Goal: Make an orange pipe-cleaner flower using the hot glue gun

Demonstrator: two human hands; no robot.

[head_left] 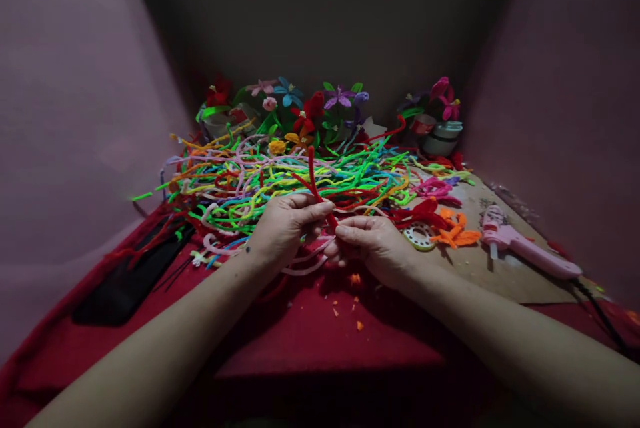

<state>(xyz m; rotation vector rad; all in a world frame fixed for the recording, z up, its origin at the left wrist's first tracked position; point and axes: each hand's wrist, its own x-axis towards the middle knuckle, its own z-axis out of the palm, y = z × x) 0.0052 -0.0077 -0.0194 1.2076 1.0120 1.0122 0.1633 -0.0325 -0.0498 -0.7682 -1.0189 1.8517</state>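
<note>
A red pipe cleaner stands up between my two hands, its lower part pinched by the fingers of both. My left hand is closed on it, thumb and forefinger pressed together. Just below and to the right, my right hand is closed on its lower end. Fingers hide the section between the two grips. Behind the hands spreads a heap of loose pipe cleaners in green, yellow, pink, red and other colours.
A pink glue gun lies on a board at right, with its cord trailing off. Near it are a tape roll and orange petals. A black flat object lies at left. Finished flowers stand at the back. Orange scraps dot the red cloth.
</note>
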